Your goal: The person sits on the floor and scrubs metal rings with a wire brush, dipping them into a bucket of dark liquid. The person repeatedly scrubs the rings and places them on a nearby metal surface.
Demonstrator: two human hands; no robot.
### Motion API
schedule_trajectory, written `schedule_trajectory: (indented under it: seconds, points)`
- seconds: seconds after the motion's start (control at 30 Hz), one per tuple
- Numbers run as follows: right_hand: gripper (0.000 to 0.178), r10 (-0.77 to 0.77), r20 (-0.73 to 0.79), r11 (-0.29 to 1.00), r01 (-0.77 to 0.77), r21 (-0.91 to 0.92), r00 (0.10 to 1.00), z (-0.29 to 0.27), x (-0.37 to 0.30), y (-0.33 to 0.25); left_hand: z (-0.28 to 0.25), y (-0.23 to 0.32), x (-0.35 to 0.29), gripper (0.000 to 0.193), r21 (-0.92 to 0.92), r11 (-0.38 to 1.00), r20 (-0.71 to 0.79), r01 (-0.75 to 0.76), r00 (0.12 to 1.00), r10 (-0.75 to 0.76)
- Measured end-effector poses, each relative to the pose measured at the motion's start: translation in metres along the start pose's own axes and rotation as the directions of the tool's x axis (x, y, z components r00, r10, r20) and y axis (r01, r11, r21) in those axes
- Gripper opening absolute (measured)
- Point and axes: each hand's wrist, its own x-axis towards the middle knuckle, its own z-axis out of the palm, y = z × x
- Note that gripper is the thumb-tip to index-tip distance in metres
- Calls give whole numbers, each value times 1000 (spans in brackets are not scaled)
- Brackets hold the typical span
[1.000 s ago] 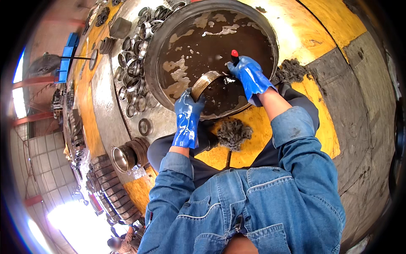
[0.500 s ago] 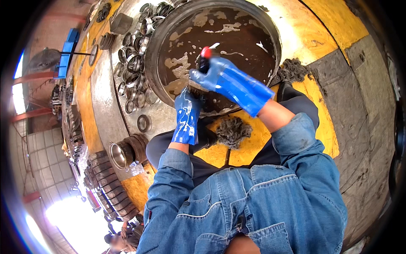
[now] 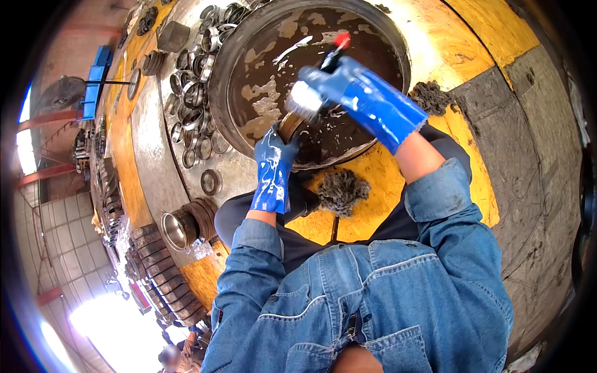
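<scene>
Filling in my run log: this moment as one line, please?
left hand: holds metal ring | right hand: holds red-tipped brush | beneath ring: tub of dark liquid

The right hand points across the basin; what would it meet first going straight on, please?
Going up and left in the picture, the right hand would probably meet the basin rim, though depth is unclear and it might touch the dark liquid first.

I count two gloved hands: left hand [image 3: 273,151], right hand [image 3: 339,81]. One metal ring [image 3: 289,127] in the left, one brush [image 3: 331,58] in the right. One tub [image 3: 219,93] under the right. Fibrous clumps, two: one between the forearms [image 3: 343,193], one right of the right hand [image 3: 431,98]. Left of the left hand: one loose ring [image 3: 210,182], ring pile [image 3: 194,96] too overlapped to count.
</scene>
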Motion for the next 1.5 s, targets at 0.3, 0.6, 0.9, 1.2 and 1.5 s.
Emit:
schedule_trajectory:
  seconds: [0.3, 0.6, 0.9, 1.2, 1.5]
  points:
    - [61, -123, 9, 992, 123, -35, 992, 3, 27, 25, -2, 12, 3, 57, 47, 998, -25, -40, 999, 41]
    - [51, -17, -107, 994, 5, -113, 994, 14, 48, 77, -14, 129, 67, 35, 465, 859, 353, -216, 935, 44]
    - [45, -107, -357, 980, 38, -194, 928, -1, 44, 75, -17, 33, 32, 56, 53, 990, 64, -132, 990, 129]
    - [51, -252, 90, 967, 247, 70, 963, 32, -1, 4, 1, -9, 12, 53, -77, 996, 73, -37, 996, 43]
    - [59, -63, 63, 980, 74, -184, 996, -14, 37, 45, -3, -2, 10, 58, -64, 998, 67, 0, 998, 4]
